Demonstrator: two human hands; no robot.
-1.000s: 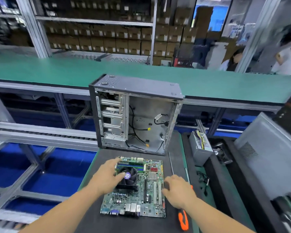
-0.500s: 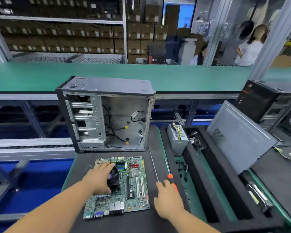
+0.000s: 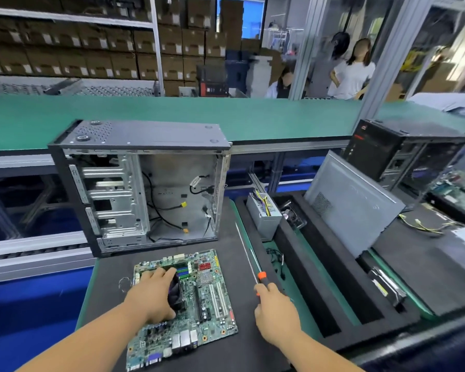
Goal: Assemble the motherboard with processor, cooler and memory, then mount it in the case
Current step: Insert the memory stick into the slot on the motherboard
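Black table point(image 3: 247, 347) is carrying my green motherboard point(image 3: 199, 299); left hand point(image 3: 151, 296) is gripping its cooler point(image 3: 175, 292), right hand point(image 3: 275, 310) holding the screwdriver point(image 3: 261, 276), case point(image 3: 142, 183) standing just behind.

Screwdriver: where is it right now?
Head view, lower centre-right: the screwdriver lies on the dark mat right of the motherboard, its orange handle under the right hand.

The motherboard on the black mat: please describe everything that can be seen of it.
The motherboard is a green circuit board lying flat on the black mat, in front of the open case. It carries a black cooler fan, green memory sticks, a red heatsink, white expansion slots and rear ports at its near edge. The left hand grips the cooler.
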